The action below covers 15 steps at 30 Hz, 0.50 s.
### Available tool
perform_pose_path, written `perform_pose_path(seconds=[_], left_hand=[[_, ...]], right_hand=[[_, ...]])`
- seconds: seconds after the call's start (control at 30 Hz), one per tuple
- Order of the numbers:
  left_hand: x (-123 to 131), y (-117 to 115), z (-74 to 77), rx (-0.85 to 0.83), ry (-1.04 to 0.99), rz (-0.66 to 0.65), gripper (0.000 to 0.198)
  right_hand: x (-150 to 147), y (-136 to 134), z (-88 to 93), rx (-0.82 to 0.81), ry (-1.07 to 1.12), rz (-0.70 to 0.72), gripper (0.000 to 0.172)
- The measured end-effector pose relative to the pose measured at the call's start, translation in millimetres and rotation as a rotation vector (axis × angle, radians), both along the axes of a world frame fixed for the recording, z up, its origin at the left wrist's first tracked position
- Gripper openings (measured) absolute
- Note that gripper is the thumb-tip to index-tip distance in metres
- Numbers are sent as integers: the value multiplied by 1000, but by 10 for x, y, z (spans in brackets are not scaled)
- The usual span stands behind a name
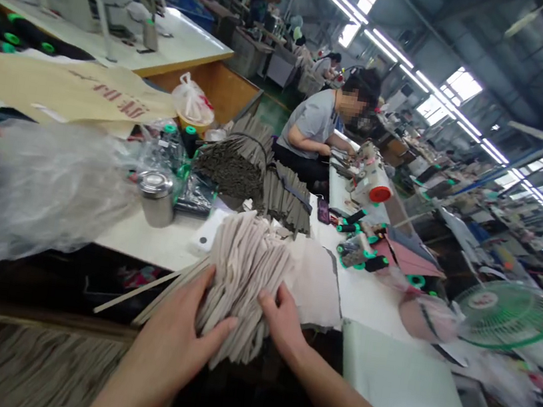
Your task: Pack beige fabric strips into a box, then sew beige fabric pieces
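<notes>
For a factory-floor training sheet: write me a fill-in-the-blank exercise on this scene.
1. The left hand and right hand hold a bundle of pale fabric ____.
2. Beyond the bundle, a metal canister stands on the white ____.
3. The desk fan on the right has a ____ guard.
4. The co-worker seated farther along wears a ____ T-shirt.

Missing words: strips; table; green; grey.

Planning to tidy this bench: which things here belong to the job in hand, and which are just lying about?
In hand: left hand; right hand; bundle of beige fabric strips.
Lying about: metal tin; plastic sheeting; green-ended spools; green desk fan.
</notes>
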State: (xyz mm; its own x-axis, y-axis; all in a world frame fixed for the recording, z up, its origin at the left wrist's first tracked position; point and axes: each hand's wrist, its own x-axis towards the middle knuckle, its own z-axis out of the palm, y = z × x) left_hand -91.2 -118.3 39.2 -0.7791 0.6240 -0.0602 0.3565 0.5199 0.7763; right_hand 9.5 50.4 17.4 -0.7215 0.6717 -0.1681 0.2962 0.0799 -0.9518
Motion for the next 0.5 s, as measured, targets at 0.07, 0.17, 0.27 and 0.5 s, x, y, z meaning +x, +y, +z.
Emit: perform_pose_path(seconds=[0.07,0.17,0.27,0.5], left_hand=[[60,456,-28,23,-65,-111,80],[219,980,-121,38,-140,-230,83],[397,1332,-189,49,-185,-300,85],[415,1796,-238,37,-184,-365,89]], right_hand=[[239,385,5,52,-30,-100,39],[581,771,-32,82,-64,-216,43],[836,953,-105,78,-81,-289,43],[878,1214,-143,81,-71,-372,41]])
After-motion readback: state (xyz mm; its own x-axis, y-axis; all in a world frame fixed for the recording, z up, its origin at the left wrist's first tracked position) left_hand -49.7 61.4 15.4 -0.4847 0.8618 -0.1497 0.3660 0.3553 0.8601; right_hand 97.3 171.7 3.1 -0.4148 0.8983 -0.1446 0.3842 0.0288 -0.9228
